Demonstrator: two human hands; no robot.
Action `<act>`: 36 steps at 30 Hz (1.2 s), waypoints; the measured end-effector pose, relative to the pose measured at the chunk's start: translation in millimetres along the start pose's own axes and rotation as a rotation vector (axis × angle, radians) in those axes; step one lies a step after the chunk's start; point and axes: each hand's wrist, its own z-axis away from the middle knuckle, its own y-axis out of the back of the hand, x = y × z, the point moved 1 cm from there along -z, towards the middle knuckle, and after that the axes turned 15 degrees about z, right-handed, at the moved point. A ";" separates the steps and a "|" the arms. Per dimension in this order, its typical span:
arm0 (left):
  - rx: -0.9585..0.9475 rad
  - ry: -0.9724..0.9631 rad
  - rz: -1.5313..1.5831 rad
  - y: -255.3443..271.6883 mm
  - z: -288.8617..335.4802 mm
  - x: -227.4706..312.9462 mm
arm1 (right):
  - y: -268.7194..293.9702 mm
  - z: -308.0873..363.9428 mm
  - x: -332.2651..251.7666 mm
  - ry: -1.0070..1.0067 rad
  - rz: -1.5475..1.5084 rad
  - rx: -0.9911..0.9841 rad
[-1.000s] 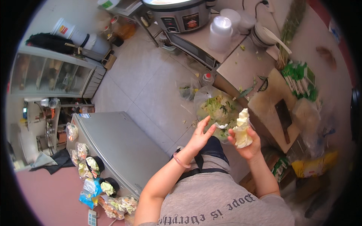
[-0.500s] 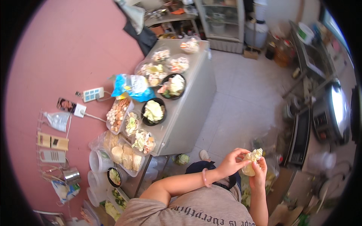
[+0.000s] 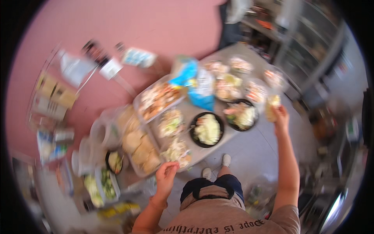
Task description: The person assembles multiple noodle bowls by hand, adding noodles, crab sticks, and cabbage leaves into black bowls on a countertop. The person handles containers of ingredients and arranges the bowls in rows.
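Note:
At the table's right end, my right hand [image 3: 281, 118] is closed around a pale yellow cabbage piece [image 3: 272, 108], held up near the far bowls. My left hand [image 3: 166, 176] is at the table's near edge, fingers pressed together, just beside a clear bowl of shredded cabbage [image 3: 177, 152]; whether something is between the fingertips cannot be made out. Two black bowls stand between the hands: one with a pale cabbage heap [image 3: 207, 129], the other with cabbage and pink pieces [image 3: 243, 116]. Behind the near clear bowl sits another clear bowl of cabbage [image 3: 171, 122].
A tray of mushrooms and brown pieces [image 3: 159, 97] and a tub of pale noodle-like bundles [image 3: 142, 146] stand on the left. A blue bag [image 3: 202, 87] lies behind the black bowls. Several filled clear bowls [image 3: 240, 65] crowd the far end. A glass-door cabinet [image 3: 309, 43] stands beyond.
My view has swung toward the table. My hands, together on the cabbage before, are now apart: the left by the near clear bowl, the right with the cabbage at the table's right end.

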 end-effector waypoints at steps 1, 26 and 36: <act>0.074 -0.009 0.012 5.1 0.1 -1.8 | -6.1 -38.4 6.8 0.015 0.083 -0.033; 1.159 -0.429 -0.544 391.8 25.9 65.2 | -145.7 -23.1 -57.5 1.037 0.787 0.473; 1.619 -0.151 -0.807 566.5 170.3 49.1 | -233.5 92.5 -109.5 1.098 0.469 -0.048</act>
